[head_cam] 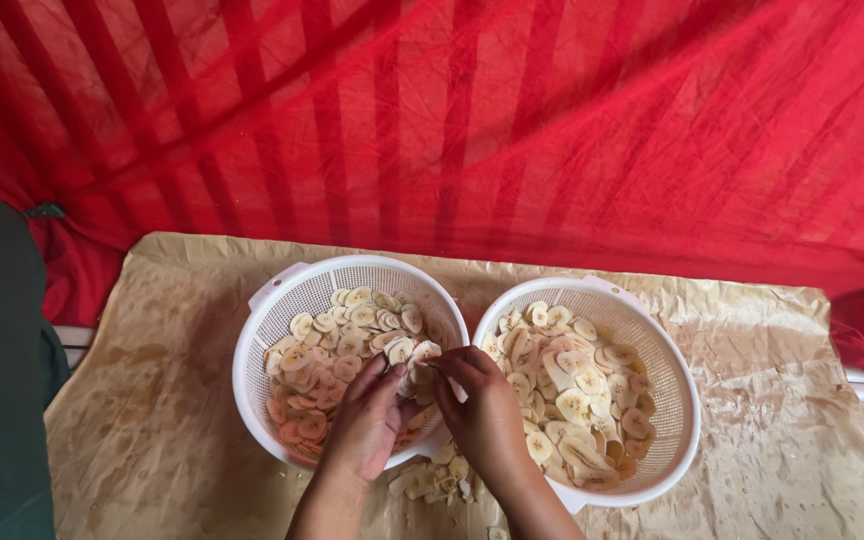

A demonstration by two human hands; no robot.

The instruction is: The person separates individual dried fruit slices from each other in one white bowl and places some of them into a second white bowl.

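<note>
Nearest the camera, loose banana slices (439, 482) lie on the brown paper (162, 420) between the person's wrists. Above them, the left hand (364, 425) and right hand (480, 412) meet over the gap between two white colanders, fingertips pinched together on a pale, round banana slice (422, 353) at the left colander (282, 305)'s inner rim. Both it and the right colander (677, 385) hold heaps of thin cream-yellow slices. Behind hangs red netting (512, 120).
</note>
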